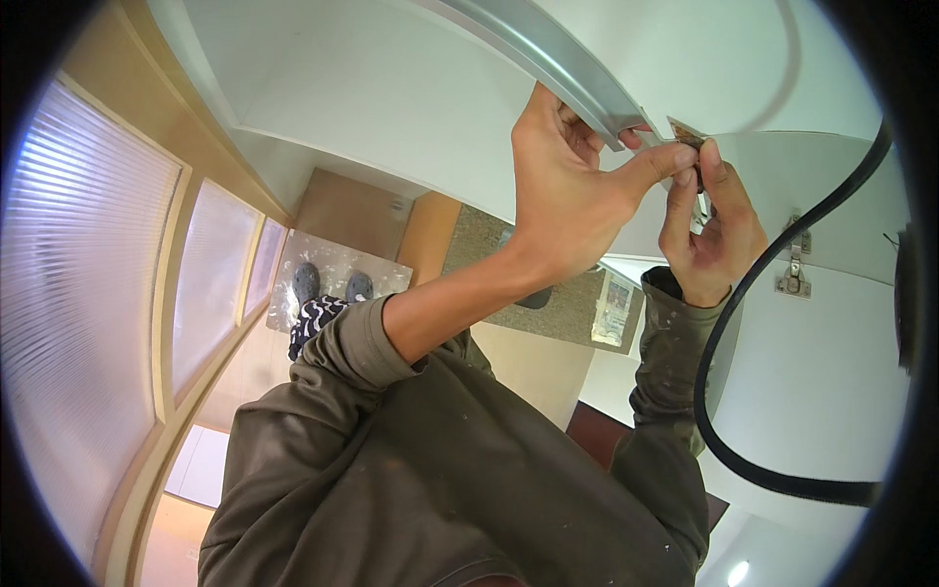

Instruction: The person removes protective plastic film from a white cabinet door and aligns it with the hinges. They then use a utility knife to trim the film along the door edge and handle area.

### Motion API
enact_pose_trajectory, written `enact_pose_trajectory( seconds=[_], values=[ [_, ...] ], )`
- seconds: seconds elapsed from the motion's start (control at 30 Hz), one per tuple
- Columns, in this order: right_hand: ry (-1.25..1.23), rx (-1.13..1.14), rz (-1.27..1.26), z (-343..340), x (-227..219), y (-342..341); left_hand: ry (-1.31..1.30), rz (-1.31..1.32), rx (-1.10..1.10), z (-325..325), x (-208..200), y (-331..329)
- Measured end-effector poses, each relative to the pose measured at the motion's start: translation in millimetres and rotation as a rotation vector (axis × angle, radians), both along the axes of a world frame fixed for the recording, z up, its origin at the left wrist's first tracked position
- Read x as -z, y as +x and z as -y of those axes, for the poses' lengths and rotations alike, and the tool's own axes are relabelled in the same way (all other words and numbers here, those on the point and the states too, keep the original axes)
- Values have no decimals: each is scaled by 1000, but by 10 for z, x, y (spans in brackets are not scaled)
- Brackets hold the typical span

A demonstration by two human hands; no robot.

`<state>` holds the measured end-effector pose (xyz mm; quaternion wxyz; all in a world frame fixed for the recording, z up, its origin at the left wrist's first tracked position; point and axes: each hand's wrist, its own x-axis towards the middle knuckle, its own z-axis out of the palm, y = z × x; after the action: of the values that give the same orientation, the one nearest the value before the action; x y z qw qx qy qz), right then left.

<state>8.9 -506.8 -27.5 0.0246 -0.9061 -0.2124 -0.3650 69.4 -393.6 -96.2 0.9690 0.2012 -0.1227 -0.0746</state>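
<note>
My left hand [577,196] reaches up to the white panel's edge. Its thumb presses on a small dark piece [697,174], and its other fingers curl behind the end of a grey metal profile [558,64]. My right hand [719,230] pinches the same small piece between thumb and fingers from the right. What this piece is cannot be made out, as fingertips cover most of it. Just above the fingertips, a brownish bare-wood cut-out [682,128] shows in the white panel.
A metal cabinet hinge [794,269] joins white panels at the right, behind a hanging black cable [719,391]. Ribbed translucent panes in a wooden frame [171,293] run along the left. Below are grey clogs [306,282] on a speckled board and a printed packet [613,308].
</note>
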Motion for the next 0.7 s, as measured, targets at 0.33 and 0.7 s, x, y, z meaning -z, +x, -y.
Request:
enact_pose_trajectory(
  seconds=[0.33, 0.7],
  values=[
    [-15, -18, -66, 45, -52, 24, 63, -18, 20, -66, -11, -16],
    [-46, -13, -64, -16, -2, 27, 50, -36, 30, -140, 5, -14]
  ],
)
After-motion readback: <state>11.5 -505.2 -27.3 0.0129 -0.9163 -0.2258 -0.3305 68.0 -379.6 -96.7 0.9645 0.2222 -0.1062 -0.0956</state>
